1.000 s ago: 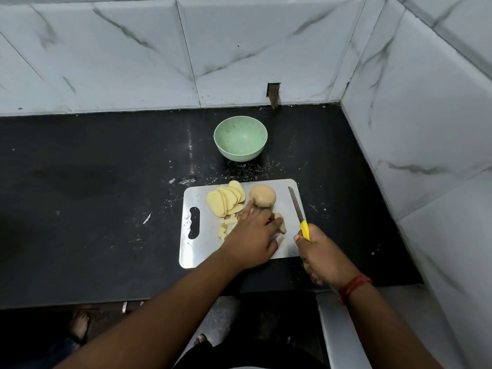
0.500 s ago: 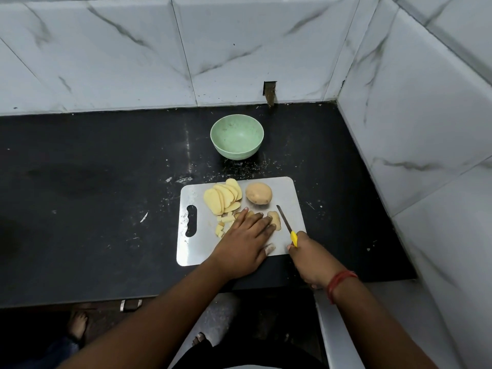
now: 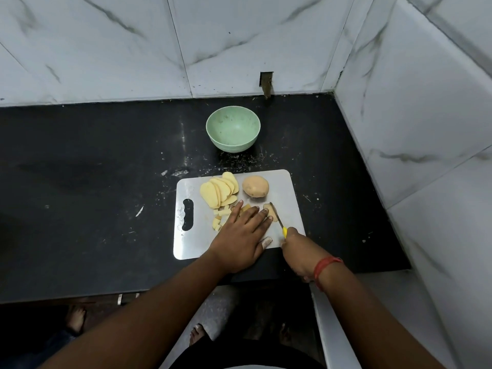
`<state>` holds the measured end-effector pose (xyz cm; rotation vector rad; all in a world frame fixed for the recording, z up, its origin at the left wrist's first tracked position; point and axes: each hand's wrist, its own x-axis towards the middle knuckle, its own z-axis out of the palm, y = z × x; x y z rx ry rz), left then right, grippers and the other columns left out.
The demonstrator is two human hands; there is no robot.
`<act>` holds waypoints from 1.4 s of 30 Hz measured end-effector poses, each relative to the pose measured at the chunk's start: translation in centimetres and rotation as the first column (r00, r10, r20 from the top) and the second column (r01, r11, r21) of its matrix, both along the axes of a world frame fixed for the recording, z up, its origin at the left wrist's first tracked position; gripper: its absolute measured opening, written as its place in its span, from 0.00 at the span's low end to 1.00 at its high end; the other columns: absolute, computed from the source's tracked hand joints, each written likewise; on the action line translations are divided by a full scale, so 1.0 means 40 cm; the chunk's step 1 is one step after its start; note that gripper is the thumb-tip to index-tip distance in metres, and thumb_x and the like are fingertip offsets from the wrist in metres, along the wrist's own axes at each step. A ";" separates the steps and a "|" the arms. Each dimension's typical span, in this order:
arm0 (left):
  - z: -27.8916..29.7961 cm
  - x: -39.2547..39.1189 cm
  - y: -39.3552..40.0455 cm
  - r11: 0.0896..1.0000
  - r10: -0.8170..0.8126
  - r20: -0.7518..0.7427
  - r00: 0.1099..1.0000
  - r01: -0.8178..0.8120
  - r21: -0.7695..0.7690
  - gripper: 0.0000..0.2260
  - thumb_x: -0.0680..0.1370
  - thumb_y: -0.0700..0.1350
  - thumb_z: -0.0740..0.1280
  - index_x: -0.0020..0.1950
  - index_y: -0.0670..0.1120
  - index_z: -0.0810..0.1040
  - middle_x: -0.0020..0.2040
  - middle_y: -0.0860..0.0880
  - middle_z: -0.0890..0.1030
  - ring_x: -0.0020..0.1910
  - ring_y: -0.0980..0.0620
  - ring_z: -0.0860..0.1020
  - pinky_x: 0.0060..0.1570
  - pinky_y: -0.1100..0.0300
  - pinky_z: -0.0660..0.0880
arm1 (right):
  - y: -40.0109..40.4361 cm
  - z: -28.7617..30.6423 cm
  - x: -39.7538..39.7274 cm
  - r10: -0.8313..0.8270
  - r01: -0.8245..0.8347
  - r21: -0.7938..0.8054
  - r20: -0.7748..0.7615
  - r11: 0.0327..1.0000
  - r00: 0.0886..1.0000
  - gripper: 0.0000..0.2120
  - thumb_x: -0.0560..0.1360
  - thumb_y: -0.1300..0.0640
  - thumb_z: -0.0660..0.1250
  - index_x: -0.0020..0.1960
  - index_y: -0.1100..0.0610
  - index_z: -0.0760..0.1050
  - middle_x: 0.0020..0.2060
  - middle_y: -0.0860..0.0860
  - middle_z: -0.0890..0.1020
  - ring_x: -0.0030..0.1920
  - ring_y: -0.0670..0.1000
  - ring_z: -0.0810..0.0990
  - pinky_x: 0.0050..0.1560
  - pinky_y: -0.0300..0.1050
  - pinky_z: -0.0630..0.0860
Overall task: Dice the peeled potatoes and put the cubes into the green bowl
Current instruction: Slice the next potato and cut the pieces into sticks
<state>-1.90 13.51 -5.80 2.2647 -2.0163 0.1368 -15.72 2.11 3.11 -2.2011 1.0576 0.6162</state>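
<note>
Cutting potato on a steel board (image 3: 186, 243) atop a black counter (image 3: 80, 195) in a marble-tiled corner (image 3: 332, 83).
Left hand (image 3: 239, 241) presses flat, fingers straight, on slices (image 3: 270, 211); right hand (image 3: 299, 250) grips the knife (image 3: 278, 219); whole potato (image 3: 255, 186) nearby, green bowl (image 3: 233, 132) behind.

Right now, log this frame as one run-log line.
step: dicing | left hand: flat on potato slices | right hand: grips yellow-handled knife | round green bowl: no cubes | whole potato: uncut

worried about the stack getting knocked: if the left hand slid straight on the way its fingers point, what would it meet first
Probably the whole potato: the left hand points up and right, past the potato slices. Depth is unclear.
</note>
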 end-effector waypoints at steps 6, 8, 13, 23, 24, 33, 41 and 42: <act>0.003 -0.005 0.002 1.000 0.004 0.018 1.000 -0.004 -0.028 0.26 0.85 0.59 0.53 0.76 0.45 0.72 0.74 0.43 0.73 0.74 0.41 0.69 0.79 0.37 0.52 | 0.032 -0.012 -0.098 -0.028 0.026 0.059 0.021 0.998 0.999 0.15 0.82 0.59 0.53 0.67 0.63 0.63 0.47 0.54 0.72 0.46 0.53 0.72 0.47 0.46 0.70; 0.004 -0.005 0.004 0.999 0.005 0.009 1.000 -0.004 -0.039 0.26 0.85 0.58 0.53 0.77 0.45 0.71 0.75 0.43 0.73 0.74 0.41 0.69 0.79 0.38 0.52 | 0.037 -0.012 -0.114 -0.022 0.021 0.043 0.014 0.999 1.000 0.13 0.83 0.57 0.54 0.65 0.61 0.63 0.45 0.53 0.74 0.43 0.51 0.74 0.42 0.43 0.70; 0.007 -0.006 0.008 0.999 0.013 -0.004 1.000 -0.013 -0.031 0.27 0.85 0.58 0.53 0.77 0.43 0.70 0.77 0.43 0.71 0.76 0.42 0.67 0.80 0.40 0.52 | 0.031 0.009 -0.099 -0.072 0.072 0.002 0.104 0.997 0.992 0.07 0.83 0.56 0.55 0.57 0.58 0.65 0.38 0.51 0.74 0.37 0.47 0.75 0.37 0.42 0.69; 0.005 -0.004 0.009 0.999 0.018 -0.022 1.000 -0.019 -0.037 0.27 0.85 0.58 0.54 0.77 0.43 0.71 0.75 0.44 0.73 0.75 0.42 0.68 0.79 0.39 0.54 | 0.012 -0.003 0.012 -0.022 0.021 -0.060 -0.001 0.998 1.000 0.12 0.81 0.61 0.55 0.63 0.61 0.63 0.42 0.54 0.75 0.41 0.54 0.74 0.39 0.42 0.66; 0.004 -0.004 0.008 0.999 0.019 -0.022 1.000 -0.020 -0.035 0.27 0.85 0.58 0.54 0.77 0.43 0.71 0.75 0.44 0.73 0.75 0.43 0.68 0.79 0.39 0.54 | 0.014 -0.007 0.017 -0.019 0.018 -0.061 -0.013 0.998 1.000 0.13 0.80 0.61 0.54 0.65 0.62 0.63 0.43 0.56 0.76 0.42 0.55 0.75 0.39 0.42 0.66; 0.003 -0.005 0.006 0.999 0.023 0.003 1.000 -0.023 -0.028 0.28 0.85 0.59 0.53 0.77 0.43 0.71 0.74 0.44 0.74 0.75 0.42 0.68 0.78 0.39 0.55 | 0.037 -0.013 -0.033 -0.038 0.038 0.031 -0.004 0.999 0.999 0.14 0.81 0.60 0.53 0.65 0.65 0.63 0.47 0.56 0.71 0.33 0.45 0.64 0.35 0.41 0.66; 0.002 -0.006 0.007 0.999 0.015 0.016 1.000 -0.014 -0.036 0.28 0.85 0.60 0.53 0.77 0.43 0.71 0.74 0.44 0.74 0.74 0.42 0.69 0.78 0.38 0.54 | 0.066 0.001 -0.115 -0.048 0.046 0.078 0.034 0.996 0.998 0.08 0.83 0.57 0.54 0.59 0.60 0.66 0.40 0.51 0.73 0.38 0.49 0.73 0.44 0.46 0.71; 0.002 -0.006 0.008 0.999 0.016 0.016 1.000 -0.015 -0.036 0.28 0.85 0.59 0.52 0.77 0.43 0.71 0.74 0.44 0.74 0.75 0.42 0.68 0.79 0.38 0.54 | 0.060 0.007 -0.119 -0.080 0.075 0.089 0.058 0.993 0.995 0.07 0.83 0.55 0.55 0.56 0.59 0.66 0.38 0.51 0.73 0.37 0.48 0.73 0.42 0.46 0.71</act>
